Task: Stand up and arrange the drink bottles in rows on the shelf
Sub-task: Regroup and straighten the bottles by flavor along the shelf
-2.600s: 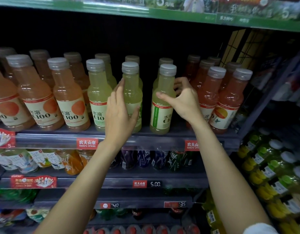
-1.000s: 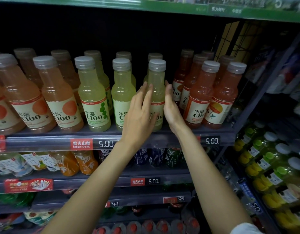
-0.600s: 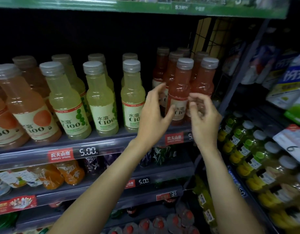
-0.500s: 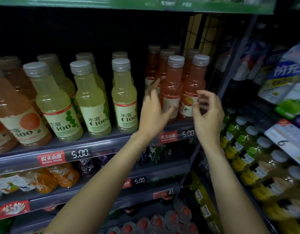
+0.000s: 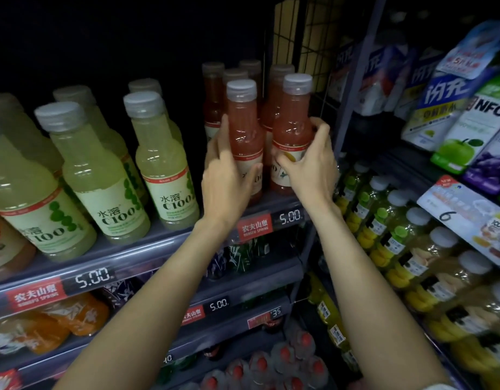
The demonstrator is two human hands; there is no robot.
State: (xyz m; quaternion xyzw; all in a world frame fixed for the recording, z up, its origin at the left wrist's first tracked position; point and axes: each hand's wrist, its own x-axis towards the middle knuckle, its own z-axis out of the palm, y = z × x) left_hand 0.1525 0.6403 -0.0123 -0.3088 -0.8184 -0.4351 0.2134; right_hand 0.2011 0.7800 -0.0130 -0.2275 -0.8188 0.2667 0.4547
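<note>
Right hand point(image 5: 309, 167) curled round right front pink bottle point(image 5: 292, 130) | left hand point(image 5: 226, 175) wrapped on neighbouring pink bottle point(image 5: 244, 128) | both upright at shelf point(image 5: 158, 249) front edge | green bottles point(image 5: 161, 161) left of left hand

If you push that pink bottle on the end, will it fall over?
Possibly: the pink bottle is tall and narrow, so a push near its cap would likely tip it. It looks full, so probably heavy. The right hand wrapped around it should steady it.

six pink bottles point(image 5: 244, 128), six green bottles point(image 5: 161, 161)
</note>
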